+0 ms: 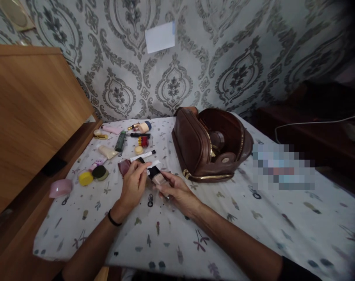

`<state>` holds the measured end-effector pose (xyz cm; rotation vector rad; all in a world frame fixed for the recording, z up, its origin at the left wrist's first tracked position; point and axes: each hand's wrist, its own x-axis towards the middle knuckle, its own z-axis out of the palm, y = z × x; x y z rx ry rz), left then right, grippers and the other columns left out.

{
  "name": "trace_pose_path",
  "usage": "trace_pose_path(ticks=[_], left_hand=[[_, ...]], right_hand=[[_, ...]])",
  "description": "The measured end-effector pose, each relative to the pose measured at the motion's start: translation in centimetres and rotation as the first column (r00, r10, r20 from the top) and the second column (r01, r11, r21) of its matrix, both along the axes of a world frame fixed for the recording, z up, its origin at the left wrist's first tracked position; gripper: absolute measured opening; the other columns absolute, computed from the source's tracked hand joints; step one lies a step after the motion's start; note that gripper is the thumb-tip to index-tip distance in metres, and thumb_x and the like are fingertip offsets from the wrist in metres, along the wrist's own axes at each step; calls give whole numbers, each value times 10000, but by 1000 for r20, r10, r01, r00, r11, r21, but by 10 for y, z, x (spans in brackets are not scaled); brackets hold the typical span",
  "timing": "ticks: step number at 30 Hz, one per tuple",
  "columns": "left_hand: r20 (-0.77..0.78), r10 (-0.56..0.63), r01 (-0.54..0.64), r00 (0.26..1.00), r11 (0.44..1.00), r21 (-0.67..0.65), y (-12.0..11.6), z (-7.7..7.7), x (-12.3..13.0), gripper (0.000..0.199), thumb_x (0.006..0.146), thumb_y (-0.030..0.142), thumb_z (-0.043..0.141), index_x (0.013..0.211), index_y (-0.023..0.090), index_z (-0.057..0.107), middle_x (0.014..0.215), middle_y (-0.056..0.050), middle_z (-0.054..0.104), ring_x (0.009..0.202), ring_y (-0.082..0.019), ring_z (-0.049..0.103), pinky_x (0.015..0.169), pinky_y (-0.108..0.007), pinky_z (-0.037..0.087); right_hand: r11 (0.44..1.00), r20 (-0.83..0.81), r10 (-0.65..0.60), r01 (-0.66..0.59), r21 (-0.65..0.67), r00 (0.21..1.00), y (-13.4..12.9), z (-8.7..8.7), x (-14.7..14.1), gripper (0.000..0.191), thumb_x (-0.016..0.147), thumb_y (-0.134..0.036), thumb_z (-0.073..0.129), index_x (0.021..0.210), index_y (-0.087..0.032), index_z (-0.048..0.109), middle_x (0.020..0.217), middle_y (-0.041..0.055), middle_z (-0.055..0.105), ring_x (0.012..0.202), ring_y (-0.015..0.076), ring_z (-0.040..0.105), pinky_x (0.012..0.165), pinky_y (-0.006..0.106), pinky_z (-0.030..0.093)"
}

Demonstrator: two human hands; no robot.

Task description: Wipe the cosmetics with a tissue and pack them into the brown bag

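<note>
Held in my right hand (180, 191) is a small foundation bottle (160, 180) with a beige body and a black cap, tilted with the cap toward my left hand. My left hand (133, 182), wearing a black band at the wrist, has its fingers closed around a small white piece (155, 163) that looks like tissue, close against the cap. Just beyond the left fingers lie a dark red item (124, 167), partly covered, and a white tube (142, 156) with a black end. An open brown leather bag (192, 144) stands to the right, with some items inside.
Cosmetics lie at the left: a green bottle (120, 141), a red jar (143, 141), a cream tube (107, 151), a yellow lid (86, 178), a dark round jar (100, 173) and a pink container (61, 188). A wooden cabinet (34, 117) borders the table; wallpaper stands behind.
</note>
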<state>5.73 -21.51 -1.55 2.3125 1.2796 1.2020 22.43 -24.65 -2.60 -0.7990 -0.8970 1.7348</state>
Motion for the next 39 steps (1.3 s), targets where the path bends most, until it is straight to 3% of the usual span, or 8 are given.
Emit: trace_pose_path(ticks=[6,10,14,19,24,29,32,39], left_hand=[[-53,24,-23,998,1000,16,1,-2,-3,334,954,137,403,1175,179,649,937,-46,544,856,-164,563,798,-291,466],[-93,56,-51,994,997,52,0,-2,-5,347,957,136,396,1188,188,651,961,-56,553,869,-172,570,797,-295,466],[-181,106,-83,978,988,128,1,-5,-5,363,973,151,375,1215,170,645,980,-73,564,866,-183,576,771,-300,471],[-285,144,-75,948,968,240,-1,-9,-3,369,993,159,360,1258,166,616,935,-63,574,843,-177,589,694,-273,480],[-363,69,26,929,967,253,-8,-10,3,364,1003,174,354,1261,173,610,911,-62,581,857,-186,589,703,-280,500],[-343,1,86,939,967,240,-10,-11,5,373,994,159,354,1256,186,617,904,-63,577,843,-181,580,699,-280,505],[-344,-60,152,937,957,247,-12,-10,6,366,995,165,357,1243,182,625,898,-61,570,816,-177,572,664,-270,497],[-323,-219,303,921,922,240,-19,-7,12,378,962,120,383,1257,189,609,935,-68,584,838,-176,585,685,-274,510]], right_hand=[[990,-206,74,-96,-99,976,1,4,4,447,631,-169,770,1070,-193,692,998,50,713,921,194,693,633,223,501],[981,-299,71,-122,-153,952,0,3,5,468,639,-123,758,1097,-192,690,1032,58,728,912,198,698,670,247,518],[972,-366,17,-102,-213,931,2,-4,6,267,791,-277,701,1050,-213,716,1046,49,734,899,210,699,696,303,544],[968,-386,-14,-85,-238,922,6,-13,8,239,877,-347,646,1059,-213,723,1043,28,726,898,171,661,715,294,532],[949,-441,-83,-64,-308,893,9,-16,8,180,897,-319,626,981,-200,732,979,11,728,859,162,640,729,296,526],[955,-477,-93,-57,-291,874,11,-15,7,138,862,-287,677,955,-196,724,922,-15,729,795,125,631,654,228,487],[954,-504,-129,-33,-299,854,12,-13,7,111,862,-275,676,923,-196,724,898,-16,738,804,119,644,696,217,501],[959,-496,-136,-12,-283,858,12,-10,10,204,880,-268,635,1053,-197,717,909,14,759,788,128,675,729,229,527]])
